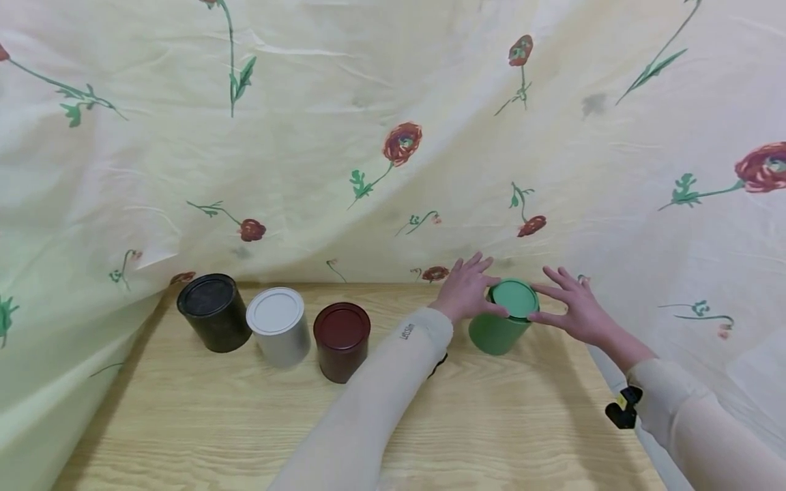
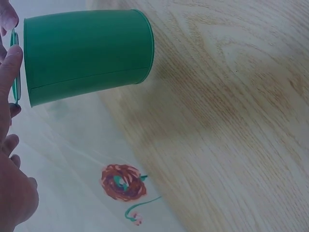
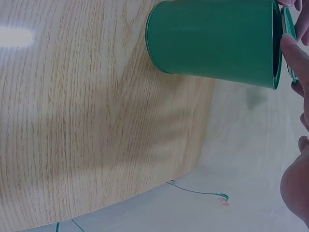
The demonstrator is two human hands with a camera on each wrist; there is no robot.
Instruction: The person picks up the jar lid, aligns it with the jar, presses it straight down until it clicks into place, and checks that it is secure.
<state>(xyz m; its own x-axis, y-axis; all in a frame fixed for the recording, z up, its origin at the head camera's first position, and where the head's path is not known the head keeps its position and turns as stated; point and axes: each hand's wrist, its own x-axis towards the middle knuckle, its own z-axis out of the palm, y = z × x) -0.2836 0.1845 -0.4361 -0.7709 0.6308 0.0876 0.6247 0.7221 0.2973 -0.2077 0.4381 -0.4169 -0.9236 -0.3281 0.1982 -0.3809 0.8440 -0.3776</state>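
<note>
Both hands, left [image 1: 464, 290] and right [image 1: 574, 307], pinch the green lid [image 1: 514, 299] on the green tin [image 1: 499, 332]. The left sleeve [image 1: 393, 382] bears small, unreadable writing.

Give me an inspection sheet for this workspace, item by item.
Surface: wooden table, light grain, bare in front.
Job's things: green canister upright near the back right; green lid at its mouth, slightly lifted in the wrist views.
Clutter: black canister, white canister and dark red canister in a row at left, lids on.
Hands: left hand and right hand touch the lid's rim from either side, fingers spread.
Cables: nothing seen.
Surroundings: floral cloth draped behind and at both sides.
</note>
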